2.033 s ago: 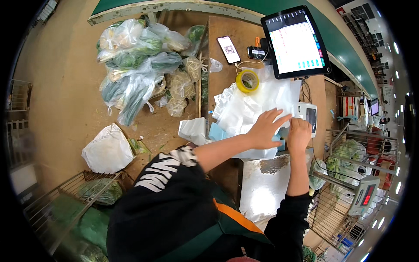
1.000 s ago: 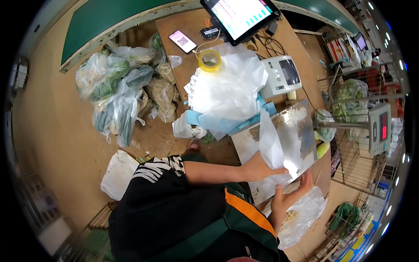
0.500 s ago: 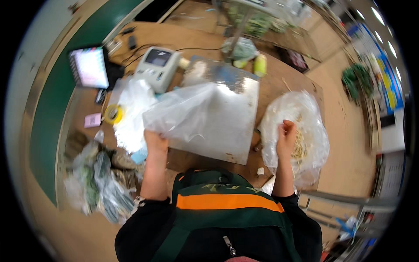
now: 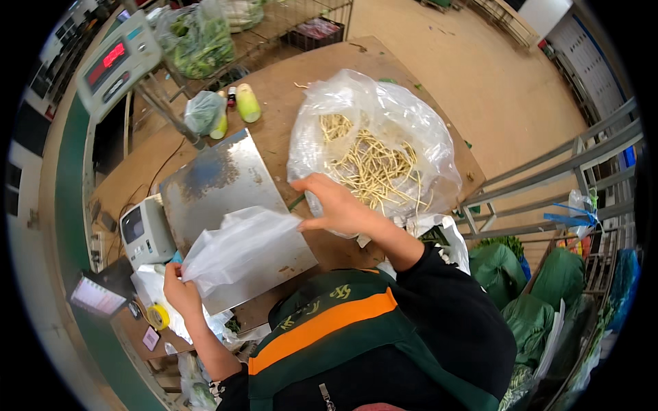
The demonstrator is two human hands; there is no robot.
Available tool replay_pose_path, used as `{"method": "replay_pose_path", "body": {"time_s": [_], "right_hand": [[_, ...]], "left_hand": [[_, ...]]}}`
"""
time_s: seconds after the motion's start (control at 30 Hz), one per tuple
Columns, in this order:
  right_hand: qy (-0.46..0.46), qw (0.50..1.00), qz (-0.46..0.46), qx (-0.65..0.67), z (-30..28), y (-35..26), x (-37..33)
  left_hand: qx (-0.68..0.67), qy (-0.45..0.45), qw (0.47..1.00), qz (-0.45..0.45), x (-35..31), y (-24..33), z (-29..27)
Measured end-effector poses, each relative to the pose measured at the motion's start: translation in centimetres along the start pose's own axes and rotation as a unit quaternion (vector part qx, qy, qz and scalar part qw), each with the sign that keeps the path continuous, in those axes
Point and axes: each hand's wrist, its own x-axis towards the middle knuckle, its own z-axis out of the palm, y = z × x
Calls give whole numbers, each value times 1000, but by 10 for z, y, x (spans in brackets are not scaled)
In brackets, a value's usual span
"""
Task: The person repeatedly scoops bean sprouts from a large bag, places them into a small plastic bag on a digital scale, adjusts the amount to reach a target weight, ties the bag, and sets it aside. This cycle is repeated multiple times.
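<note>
A clear plastic bag (image 4: 233, 250) stretches over the metal scale plate (image 4: 205, 171). My left hand (image 4: 182, 289) pinches its left end. Near the bag's right end, my right hand (image 4: 340, 207) is open, thumb and forefinger spread wide; nothing shows in its grip. Just beyond that hand sits a large open clear plastic bag (image 4: 418, 116), holding a heap of thin pale-yellow stalks (image 4: 373, 168) that I cannot name for certain.
A grey label printer (image 4: 146, 233) stands left of the plate, with yellow tape (image 4: 157, 316) nearby. The scale display (image 4: 116, 65) rises on a post at the far left. Pale green vegetables (image 4: 247, 103) lie behind the plate. Metal railings (image 4: 548, 164) run along the right.
The view has swung to the right. My right hand has left the bag of stalks and come to the right end of the thin bag, which my left hand still holds.
</note>
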Motion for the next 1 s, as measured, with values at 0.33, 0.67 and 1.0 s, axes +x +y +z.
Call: {"method": "replay_pose_path", "body": {"time_s": [0.33, 0.67, 1.0], "right_hand": [[-315, 837, -44, -446, -92, 250, -80], [-317, 912, 237, -113, -107, 363, -7], [-468, 829, 188, -242, -109, 334, 77]], "left_hand": [[-103, -69, 969, 212, -21, 167, 70], [153, -539, 721, 407, -46, 278, 279], [4, -721, 610, 329, 2, 328, 214]]}}
